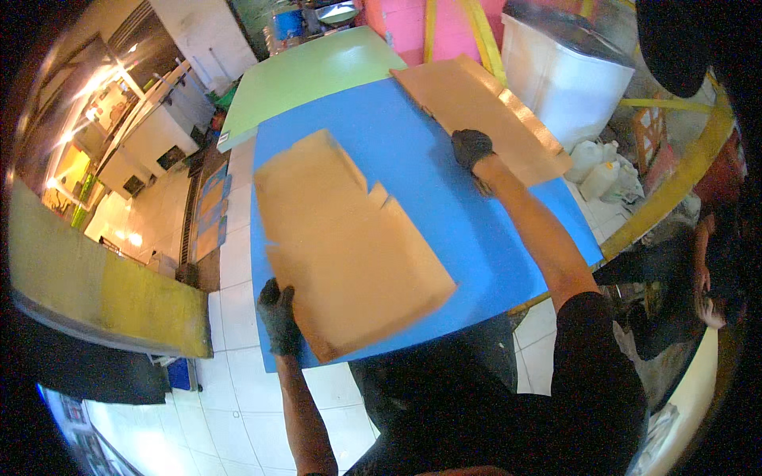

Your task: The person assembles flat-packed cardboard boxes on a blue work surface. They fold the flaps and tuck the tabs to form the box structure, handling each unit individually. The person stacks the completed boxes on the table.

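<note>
A brown cardboard sheet (349, 238) with small notches in its long edges lies at an angle over the blue board (464, 238), its outline slightly blurred. My left hand (279, 319), in a dark glove, is closed at the sheet's near left edge. Farther right, a second brown cardboard piece (496, 111) with a shiny far-right side lies across the board's right edge. My gloved right hand (473, 149) is curled closed on this piece's left edge; its fingertips are mostly hidden.
A pale green board (317, 75) adjoins the blue one at the far side. Beyond the right edge stand a white bin (559, 75) and several white jugs (599, 170), with a yellow rail (675, 190) nearby. Someone's hand (709, 311) shows at far right.
</note>
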`<state>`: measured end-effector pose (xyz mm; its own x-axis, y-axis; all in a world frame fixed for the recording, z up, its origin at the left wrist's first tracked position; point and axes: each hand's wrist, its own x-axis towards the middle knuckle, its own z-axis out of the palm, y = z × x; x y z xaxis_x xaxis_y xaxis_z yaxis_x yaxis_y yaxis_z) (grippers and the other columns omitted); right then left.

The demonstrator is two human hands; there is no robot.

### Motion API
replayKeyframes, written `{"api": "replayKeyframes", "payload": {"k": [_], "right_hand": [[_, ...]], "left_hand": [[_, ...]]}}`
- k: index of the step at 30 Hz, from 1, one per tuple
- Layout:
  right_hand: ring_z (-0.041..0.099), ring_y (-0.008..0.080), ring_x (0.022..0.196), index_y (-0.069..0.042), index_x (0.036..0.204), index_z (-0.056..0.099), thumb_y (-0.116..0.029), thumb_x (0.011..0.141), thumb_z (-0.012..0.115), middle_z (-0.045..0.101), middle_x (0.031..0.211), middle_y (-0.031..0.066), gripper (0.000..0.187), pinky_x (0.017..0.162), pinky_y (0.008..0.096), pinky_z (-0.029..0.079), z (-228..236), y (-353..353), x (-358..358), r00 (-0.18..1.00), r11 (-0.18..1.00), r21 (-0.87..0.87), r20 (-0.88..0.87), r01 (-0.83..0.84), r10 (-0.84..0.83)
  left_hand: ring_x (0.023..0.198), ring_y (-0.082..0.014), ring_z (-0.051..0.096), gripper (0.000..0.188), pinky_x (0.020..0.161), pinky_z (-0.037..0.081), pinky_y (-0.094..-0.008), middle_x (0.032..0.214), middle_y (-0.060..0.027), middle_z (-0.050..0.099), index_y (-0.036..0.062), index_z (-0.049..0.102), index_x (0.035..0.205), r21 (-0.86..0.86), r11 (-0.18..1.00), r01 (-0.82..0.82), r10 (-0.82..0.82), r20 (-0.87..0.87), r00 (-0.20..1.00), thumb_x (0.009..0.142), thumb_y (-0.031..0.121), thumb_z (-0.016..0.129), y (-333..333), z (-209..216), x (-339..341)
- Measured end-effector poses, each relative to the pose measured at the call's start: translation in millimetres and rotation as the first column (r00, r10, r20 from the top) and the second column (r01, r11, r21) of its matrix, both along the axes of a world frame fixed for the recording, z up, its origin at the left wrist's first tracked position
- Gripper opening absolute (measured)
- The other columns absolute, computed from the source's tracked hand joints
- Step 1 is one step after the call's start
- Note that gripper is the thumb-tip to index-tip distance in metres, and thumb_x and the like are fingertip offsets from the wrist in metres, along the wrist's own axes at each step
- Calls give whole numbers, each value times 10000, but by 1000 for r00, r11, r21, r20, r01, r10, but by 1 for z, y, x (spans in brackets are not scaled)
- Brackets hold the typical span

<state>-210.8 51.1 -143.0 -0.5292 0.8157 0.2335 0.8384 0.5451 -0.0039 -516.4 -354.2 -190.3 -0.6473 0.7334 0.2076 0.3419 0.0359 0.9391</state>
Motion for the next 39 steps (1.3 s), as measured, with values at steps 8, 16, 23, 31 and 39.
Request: {"api": "replayKeyframes", "payload": {"k": [8,16,23,31,39], "right_hand": [[597,335,931,-53,1046,607,-308,828,557,595,1091,170,340,733,448,510,25,-48,-10,996,990,121,-62,64,-57],[434,394,1167,-90,1293,442,-332,755,664,487,1251,190,630,936,498,380,19,-122,19,994,958,282,-103,51,-22],[415,350,1195,-69,1336,380,-126,835,449,420,1325,197,508,947,572,334,-69,-43,45,955,984,166,-274,-71,115],[395,348,1243,-129,1227,523,-100,842,406,411,1341,211,403,990,614,264,-61,-31,-18,951,1000,10,-309,30,-25],[435,329,1194,-139,1166,566,-151,866,406,414,1334,177,341,933,647,309,-61,9,-41,968,996,76,-252,36,-16]], "left_hand": [[736,-162,559,202,677,450,-300,836,-110,652,-55,620,934,21,992,-124,125,-27,992,849,123,573,10,29,19],[652,-110,479,205,594,415,-293,692,-52,593,-32,618,825,19,994,-105,107,-130,986,859,165,572,45,3,-34],[634,-166,488,192,597,405,-327,683,-92,569,-28,601,791,-4,992,-122,117,-271,955,839,156,579,68,12,-24],[684,-178,530,171,634,432,-331,758,-100,629,-32,635,860,6,991,-136,129,-339,932,831,131,592,60,3,-36],[643,-173,527,159,603,427,-319,740,-115,625,-43,629,857,-5,993,-119,110,-339,934,830,109,592,61,10,-28]]}}
